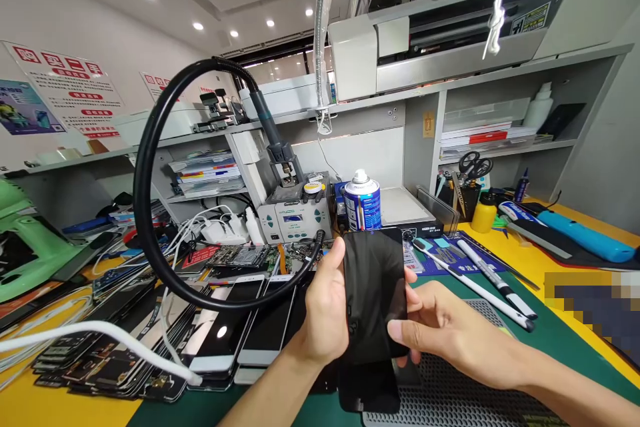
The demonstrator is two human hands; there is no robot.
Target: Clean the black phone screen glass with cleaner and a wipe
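Upright in front of me is a black smartphone (373, 280) with a glossy dark face. My left hand (323, 310) wraps round its left side, thumb along the upper edge. At the lower right edge, my right hand (445, 330) grips it with the thumb on the face and the fingers behind. Below the phone's bottom end shows another black glossy panel (370, 390); whether the two are joined I cannot tell. A grey perforated mat (440, 393) lies under my right hand on the green work mat (555, 320).
Several phones (225, 327) and stacked phone parts (120, 347) lie to the left. A thick black hose (145, 213) loops above them from a grey hot-air station (295, 217). A spray can (363, 200) stands behind the phone; a toothbrush-like white tool (475, 283) lies right.
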